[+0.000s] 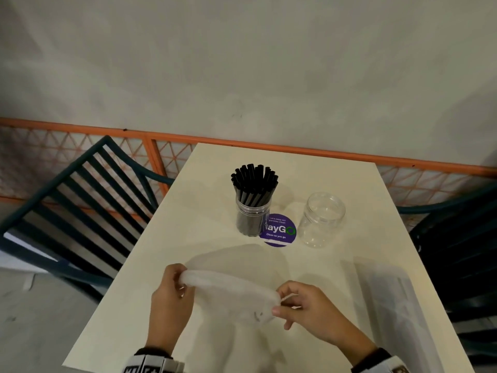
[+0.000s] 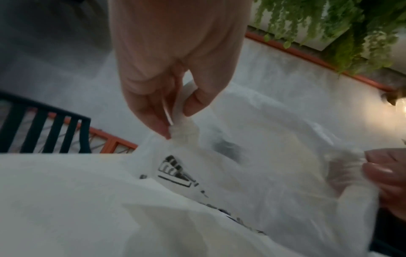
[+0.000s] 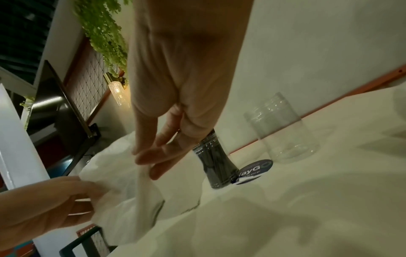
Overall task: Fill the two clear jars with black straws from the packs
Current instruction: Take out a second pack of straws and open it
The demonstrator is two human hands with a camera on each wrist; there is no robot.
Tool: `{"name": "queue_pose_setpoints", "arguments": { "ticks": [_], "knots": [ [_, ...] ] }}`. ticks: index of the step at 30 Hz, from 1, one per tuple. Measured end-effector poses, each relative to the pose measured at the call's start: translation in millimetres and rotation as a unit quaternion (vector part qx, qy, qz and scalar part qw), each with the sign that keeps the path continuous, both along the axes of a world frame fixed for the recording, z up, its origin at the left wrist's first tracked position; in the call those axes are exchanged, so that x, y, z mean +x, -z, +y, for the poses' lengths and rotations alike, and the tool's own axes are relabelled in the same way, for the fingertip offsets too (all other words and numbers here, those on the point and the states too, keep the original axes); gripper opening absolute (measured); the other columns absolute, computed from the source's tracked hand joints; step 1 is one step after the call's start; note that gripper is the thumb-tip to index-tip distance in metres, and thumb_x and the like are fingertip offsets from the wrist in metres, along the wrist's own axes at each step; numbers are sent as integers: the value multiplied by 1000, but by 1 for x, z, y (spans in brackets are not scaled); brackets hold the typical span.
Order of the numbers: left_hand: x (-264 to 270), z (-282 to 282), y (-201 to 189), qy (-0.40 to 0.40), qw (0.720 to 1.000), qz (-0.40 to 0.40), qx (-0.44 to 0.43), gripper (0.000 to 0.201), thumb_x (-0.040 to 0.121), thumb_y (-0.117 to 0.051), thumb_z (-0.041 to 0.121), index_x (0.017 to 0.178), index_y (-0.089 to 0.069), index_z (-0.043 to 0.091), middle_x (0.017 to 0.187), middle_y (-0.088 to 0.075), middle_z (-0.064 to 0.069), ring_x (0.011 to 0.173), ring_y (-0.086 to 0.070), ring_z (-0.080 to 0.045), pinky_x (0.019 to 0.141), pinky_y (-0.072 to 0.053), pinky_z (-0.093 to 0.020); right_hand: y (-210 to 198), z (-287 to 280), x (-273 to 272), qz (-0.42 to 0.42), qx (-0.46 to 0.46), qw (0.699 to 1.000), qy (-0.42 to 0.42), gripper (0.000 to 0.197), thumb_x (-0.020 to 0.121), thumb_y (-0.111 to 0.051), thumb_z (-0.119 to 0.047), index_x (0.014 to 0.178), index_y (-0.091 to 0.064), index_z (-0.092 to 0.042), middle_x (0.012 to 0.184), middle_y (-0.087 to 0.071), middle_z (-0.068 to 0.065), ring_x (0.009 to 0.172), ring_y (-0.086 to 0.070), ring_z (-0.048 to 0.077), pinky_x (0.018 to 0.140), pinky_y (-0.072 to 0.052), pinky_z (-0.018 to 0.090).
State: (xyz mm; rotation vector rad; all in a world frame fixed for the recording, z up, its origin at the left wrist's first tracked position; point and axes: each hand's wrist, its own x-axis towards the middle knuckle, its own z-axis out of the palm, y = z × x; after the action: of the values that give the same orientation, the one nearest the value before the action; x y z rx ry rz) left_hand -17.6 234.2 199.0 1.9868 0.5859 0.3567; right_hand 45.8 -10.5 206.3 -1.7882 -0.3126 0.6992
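Hands hold one thin white plastic bag [image 1: 231, 289] above the near part of the cream table [image 1: 166, 265]. The left hand [image 1: 168, 294] pinches one end of the bag's edge between thumb and fingers; the right hand [image 1: 309, 308] pinches the other end the same way, so the edge is stretched between them. Black print shows on the bag in the left wrist view.

Farther on the table, one clear jar [image 1: 252, 219] stands upright, full of black straws [image 1: 254, 181]. The second clear jar [image 1: 321, 220] stands empty to its right. A purple round sticker [image 1: 279, 231] lies between them, touching the full jar's base. A clear plastic pack [image 1: 390, 297] lies near the right edge.
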Motion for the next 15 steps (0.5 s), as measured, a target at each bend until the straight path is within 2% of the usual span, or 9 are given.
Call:
{"name": "queue_pose_setpoints", "arguments": {
  "ticks": [2,4,6,8,9,11,12,13,15],
  "knots": [
    [-1,10,0,59,994,13,-86,23,85,-57,4,91,-50,25,69,-69,-4,61,-57,-18,52,-39,-13,1,15,-5,11,19,1000,17,15,78,-71,-5,75,-56,-7,80,-67,17,65,-66,18,52,-53,26],
    [-4,20,-3,140,962,30,-231,26,85,-60,6,103,-49,21,84,-76,1,72,-64,-11,69,-46,-15,4,29,-9,20,27,999,37,19,78,-71,-4,75,-52,-3,73,-65,14,61,-65,21,51,-53,27],
    [-7,36,-1,192,929,33,-313,46,74,-74,20,113,-50,16,101,-74,-8,92,-67,-20,85,-50,-29,7,41,-11,11,21,998,61,23,79,-70,-5,73,-48,-4,64,-63,5,56,-64,21,50,-52,29],
    [-9,55,1,210,920,38,-330,74,52,-86,37,114,-54,13,101,-71,-18,95,-65,-30,88,-49,-40,9,51,-14,-7,11,997,78,28,80,-69,-7,70,-43,-8,60,-60,5,53,-63,21,47,-48,27],
    [-10,62,2,208,923,39,-323,75,47,-88,38,111,-58,13,97,-70,-22,90,-65,-32,86,-48,-42,11,55,-15,-18,1,996,85,30,81,-67,-7,68,-40,-9,59,-57,7,50,-61,20,45,-45,25],
    [-8,72,4,205,934,48,-289,48,53,-83,27,96,-64,17,90,-65,-29,80,-61,-31,78,-49,-39,14,64,-17,-61,-35,992,109,36,83,-62,-2,64,-34,-14,53,-47,2,42,-52,14,44,-39,21],
    [-7,75,4,197,947,41,-249,25,61,-76,17,83,-64,20,84,-63,-26,74,-58,-28,71,-49,-33,16,67,-17,-98,-53,985,132,41,82,-58,3,61,-30,-18,50,-39,-5,40,-43,9,45,-35,18],
    [-5,80,8,187,964,25,-186,18,68,-67,5,72,-60,21,73,-60,-18,67,-53,-23,63,-45,-23,17,69,-17,-144,-67,974,162,45,79,-54,7,58,-25,-21,50,-33,-5,41,-33,5,45,-30,15],
    [2,89,16,144,989,-26,-26,45,68,-51,-17,57,-47,27,62,-49,4,58,-41,-9,51,-31,-12,19,71,-17,-227,-97,948,202,47,70,-48,10,58,-18,-25,52,-24,-5,48,-26,8,46,-24,18]
  ]
}}
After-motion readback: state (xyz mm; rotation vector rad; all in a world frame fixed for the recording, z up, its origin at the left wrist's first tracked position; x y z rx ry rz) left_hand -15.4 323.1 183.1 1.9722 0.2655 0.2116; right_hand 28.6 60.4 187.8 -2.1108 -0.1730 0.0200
